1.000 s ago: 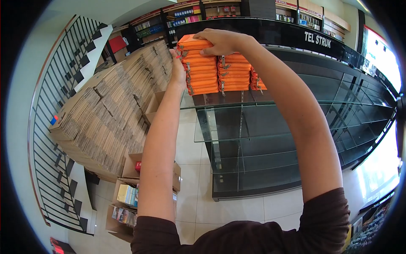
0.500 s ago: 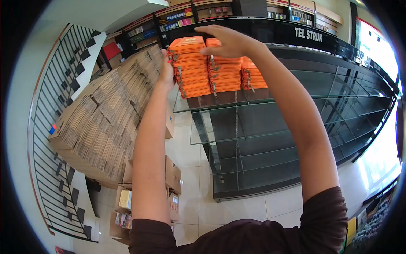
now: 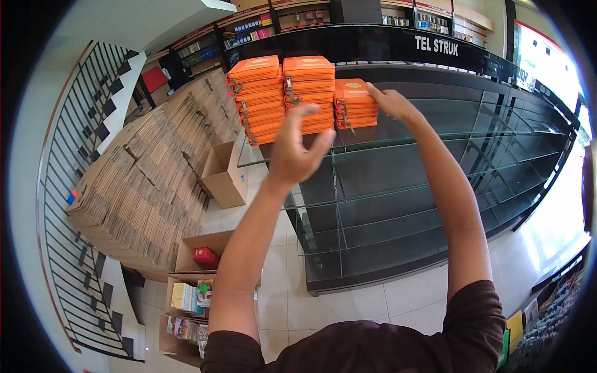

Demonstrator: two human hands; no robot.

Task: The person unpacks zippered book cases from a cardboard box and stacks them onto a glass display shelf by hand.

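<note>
Three stacks of orange zippered cases stand side by side on the glass-topped counter (image 3: 398, 133). The left stack (image 3: 258, 105) and the middle stack (image 3: 309, 78) are about equally tall, and the right stack (image 3: 356, 102) is lower. My left hand (image 3: 297, 149) is in front of the middle stack, fingers apart, holding nothing, and hides part of it. My right hand (image 3: 393, 102) is at the right edge of the low stack, its fingertips at the top case, with thumb and fingers apart.
Tall piles of flattened cardboard (image 3: 143, 180) stand left of the counter. An open cardboard box (image 3: 225, 177) and boxes of goods (image 3: 186, 298) are on the floor. A staircase railing (image 3: 68, 205) runs along the far left, and shelves line the back.
My left hand has left the left stack and moved right, in front of the middle one. My right hand has moved right and down to the low stack. The view has shifted slightly.
</note>
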